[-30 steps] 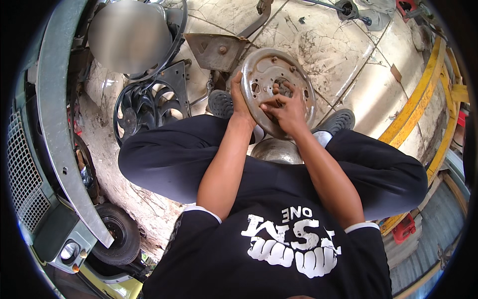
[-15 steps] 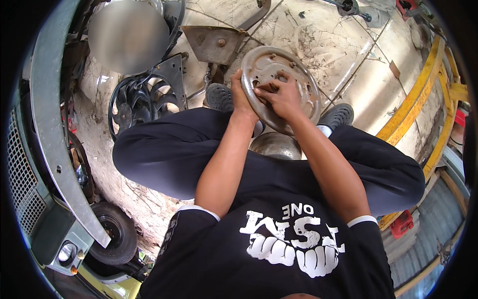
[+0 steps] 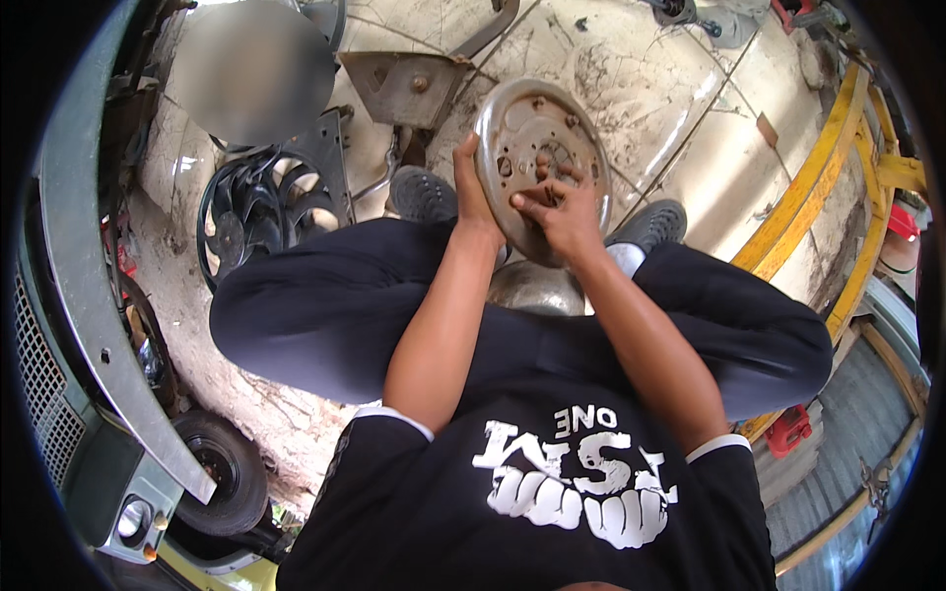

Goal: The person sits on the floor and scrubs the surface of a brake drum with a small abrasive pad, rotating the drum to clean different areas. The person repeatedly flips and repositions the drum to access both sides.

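A round, worn metal shell (image 3: 529,126) with a rolled rim, small studs and several holes stands tilted in front of me. My left hand (image 3: 476,197) is wrapped round its left rim, thumb on the near side, with the other fingers hidden behind. Over the lower middle of its face, my right hand (image 3: 566,219) has bent fingers and a thumb drawn together near the centre hole. Whatever those fingers pinch, if anything, is too small or hidden to make out. A domed metal piece (image 3: 537,288) lies just below, between my legs.
On the left lie black fan blades (image 3: 258,212) and a wheel (image 3: 222,468) beside a grey metal bumper (image 3: 91,295). A rusty bracket (image 3: 409,89) rests on the cracked tile floor (image 3: 631,59) ahead. A yellow frame (image 3: 808,222) curves along the right, near a red jack-like part (image 3: 788,430).
The shell has turned and now stands steeper, its face shifted slightly left. My right fingers have moved across its face, with the fingertips closer to the centre hole.
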Action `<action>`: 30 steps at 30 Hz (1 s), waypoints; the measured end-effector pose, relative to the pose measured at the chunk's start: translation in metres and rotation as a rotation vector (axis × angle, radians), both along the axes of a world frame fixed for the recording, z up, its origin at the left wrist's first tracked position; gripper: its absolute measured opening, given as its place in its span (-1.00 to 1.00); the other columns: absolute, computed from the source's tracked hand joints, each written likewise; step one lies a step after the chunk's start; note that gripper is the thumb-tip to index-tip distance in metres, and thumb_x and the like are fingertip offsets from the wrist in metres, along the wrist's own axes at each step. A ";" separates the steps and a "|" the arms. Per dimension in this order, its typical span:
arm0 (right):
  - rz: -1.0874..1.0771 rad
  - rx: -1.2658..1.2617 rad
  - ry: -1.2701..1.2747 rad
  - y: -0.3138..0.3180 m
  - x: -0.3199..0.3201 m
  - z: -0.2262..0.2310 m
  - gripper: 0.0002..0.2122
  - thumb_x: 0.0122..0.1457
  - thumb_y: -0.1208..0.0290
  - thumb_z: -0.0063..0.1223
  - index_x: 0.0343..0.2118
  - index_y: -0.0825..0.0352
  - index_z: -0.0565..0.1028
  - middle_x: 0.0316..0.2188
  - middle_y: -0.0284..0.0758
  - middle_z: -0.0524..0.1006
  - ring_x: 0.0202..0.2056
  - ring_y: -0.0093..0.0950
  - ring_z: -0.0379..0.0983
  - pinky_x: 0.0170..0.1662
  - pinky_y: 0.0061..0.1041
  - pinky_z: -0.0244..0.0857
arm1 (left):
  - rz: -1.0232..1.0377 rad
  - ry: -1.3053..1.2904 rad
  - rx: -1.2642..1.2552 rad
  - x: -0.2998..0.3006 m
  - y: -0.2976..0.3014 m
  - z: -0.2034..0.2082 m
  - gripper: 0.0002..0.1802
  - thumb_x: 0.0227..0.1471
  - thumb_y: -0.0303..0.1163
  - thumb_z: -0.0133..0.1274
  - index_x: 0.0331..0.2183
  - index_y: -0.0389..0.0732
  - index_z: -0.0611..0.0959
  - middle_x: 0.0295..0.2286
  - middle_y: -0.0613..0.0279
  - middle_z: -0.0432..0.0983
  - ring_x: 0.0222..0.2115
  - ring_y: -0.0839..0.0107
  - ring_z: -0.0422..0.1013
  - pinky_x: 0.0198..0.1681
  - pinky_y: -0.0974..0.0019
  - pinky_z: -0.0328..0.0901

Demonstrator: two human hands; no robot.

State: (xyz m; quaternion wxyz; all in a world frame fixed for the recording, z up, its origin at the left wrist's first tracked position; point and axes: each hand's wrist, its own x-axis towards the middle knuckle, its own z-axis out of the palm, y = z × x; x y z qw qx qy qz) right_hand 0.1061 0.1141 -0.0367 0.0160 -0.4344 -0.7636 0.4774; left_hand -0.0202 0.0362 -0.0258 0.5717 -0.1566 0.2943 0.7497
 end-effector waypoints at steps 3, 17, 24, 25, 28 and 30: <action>-0.032 0.064 0.027 0.010 -0.015 0.003 -0.68 -0.12 0.01 0.53 -0.36 0.09 0.77 0.14 -0.10 0.46 0.22 -0.17 0.31 0.24 -0.21 0.25 | 0.099 -0.002 -0.079 0.001 0.013 0.006 -0.19 0.13 0.28 -0.13 0.12 -0.19 0.51 -0.10 -0.04 0.58 -0.20 0.12 0.58 -0.11 0.09 0.53; 0.109 0.063 -0.013 0.004 0.010 -0.013 -0.59 -0.04 -0.06 0.45 -0.27 0.16 0.76 0.11 -0.03 0.46 0.22 -0.11 0.30 0.24 -0.21 0.25 | 0.101 -0.005 -0.126 0.003 0.007 -0.002 -0.15 0.12 0.35 -0.20 0.10 -0.18 0.53 -0.23 0.03 0.61 -0.31 0.15 0.59 -0.24 0.10 0.52; -0.075 -0.059 -0.010 0.004 -0.005 0.004 -0.64 0.00 0.14 0.51 -0.23 0.29 0.74 0.12 -0.04 0.38 0.21 -0.15 0.28 0.28 -0.30 0.18 | 0.194 -0.009 -0.127 0.014 0.011 0.010 -0.20 0.14 0.27 -0.16 0.15 -0.17 0.48 -0.06 -0.01 0.53 -0.13 0.11 0.54 -0.01 0.01 0.46; -0.052 -0.053 -0.035 0.003 0.004 0.000 -0.64 0.00 0.15 0.51 -0.23 0.30 0.74 0.12 -0.03 0.38 0.20 -0.15 0.30 0.27 -0.31 0.20 | 0.159 -0.021 -0.083 0.011 0.011 0.007 -0.20 0.14 0.26 -0.16 0.15 -0.17 0.48 -0.06 0.00 0.53 -0.12 0.11 0.53 0.00 0.00 0.45; -0.105 0.070 0.013 0.018 -0.020 -0.002 -0.65 0.00 0.14 0.50 -0.25 0.29 0.74 0.09 -0.02 0.42 0.18 -0.16 0.33 0.25 -0.24 0.21 | 0.123 -0.092 -0.048 0.011 0.011 0.008 -0.24 0.15 0.23 -0.18 0.14 -0.14 0.50 -0.06 0.04 0.53 -0.07 0.10 0.51 0.02 -0.01 0.43; -0.081 0.084 -0.039 0.029 -0.033 0.000 -0.65 0.00 0.12 0.50 -0.24 0.26 0.74 0.07 -0.04 0.45 0.16 -0.15 0.35 0.25 -0.20 0.21 | 0.194 -0.085 -0.164 0.014 0.019 0.022 -0.21 0.13 0.28 -0.19 0.12 -0.14 0.51 -0.15 0.05 0.57 -0.21 0.14 0.54 -0.08 0.02 0.47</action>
